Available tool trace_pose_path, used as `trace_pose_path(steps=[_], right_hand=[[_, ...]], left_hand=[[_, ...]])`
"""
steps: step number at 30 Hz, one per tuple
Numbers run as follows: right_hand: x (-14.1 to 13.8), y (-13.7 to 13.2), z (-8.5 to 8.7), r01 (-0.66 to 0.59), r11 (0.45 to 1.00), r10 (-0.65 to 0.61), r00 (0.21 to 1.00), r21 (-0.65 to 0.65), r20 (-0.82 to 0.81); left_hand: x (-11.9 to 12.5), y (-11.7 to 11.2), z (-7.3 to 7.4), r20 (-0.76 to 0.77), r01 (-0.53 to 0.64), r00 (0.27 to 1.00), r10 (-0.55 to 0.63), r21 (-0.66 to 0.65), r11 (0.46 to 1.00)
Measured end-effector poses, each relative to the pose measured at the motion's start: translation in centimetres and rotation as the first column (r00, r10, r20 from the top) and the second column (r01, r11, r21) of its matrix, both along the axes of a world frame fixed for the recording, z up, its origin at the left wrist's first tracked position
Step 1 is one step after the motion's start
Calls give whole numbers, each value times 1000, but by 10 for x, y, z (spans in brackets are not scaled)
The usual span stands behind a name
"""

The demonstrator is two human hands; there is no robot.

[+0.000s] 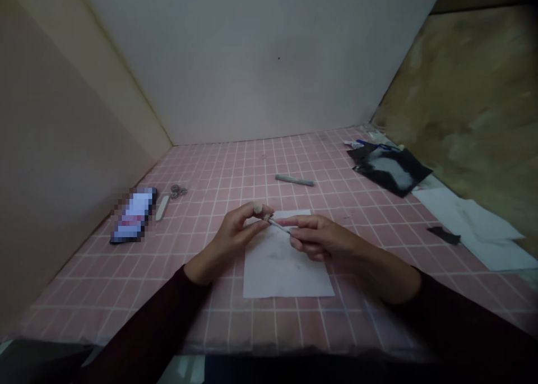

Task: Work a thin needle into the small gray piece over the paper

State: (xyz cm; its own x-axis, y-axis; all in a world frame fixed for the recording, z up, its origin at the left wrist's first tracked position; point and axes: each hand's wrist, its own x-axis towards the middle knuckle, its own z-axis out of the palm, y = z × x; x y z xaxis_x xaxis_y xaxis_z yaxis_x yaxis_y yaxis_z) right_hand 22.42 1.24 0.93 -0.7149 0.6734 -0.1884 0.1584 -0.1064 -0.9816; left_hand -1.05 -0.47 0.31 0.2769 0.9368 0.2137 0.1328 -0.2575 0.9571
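Above a sheet of white paper, both hands meet on a thin pale stick. My left hand pinches its upper left end between thumb and fingers, where a small brownish bit shows. A round pale piece sits at the left index finger; whether it is worn or held I cannot make out. My right hand is closed on the stick's lower right end, with the index finger stretched along it toward the left hand. The stick's exact kind is too small to tell. Faint grey smudges mark the paper.
A grey rod lies beyond the hands. At left are a phone, a pale flat strip and small grey rings. At right lie a black sheet, white papers and a black scrap. Walls enclose the pink checked tablecloth.
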Motion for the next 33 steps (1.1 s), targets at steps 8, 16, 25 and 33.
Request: trace_pose_path(steps=[8,16,25,33], right_hand=[[-4,-12,-7,3,600,-281,937,800,207],[1,0,-2,-1,1000,1,1000,-23,-12],[-5,-13,-6,-9,613,-242,950,790,199],[-1,0,-3,-27,1000,27,999,11,20]], left_hand=[[1,7,-9,150,58,988,-34,-164,985],[0,0,3,-126,14,992,-2,95,995],[0,8,-8,89,109,991,-96,-145,983],[2,-2,2,-11,76,997,-76,-18,997]])
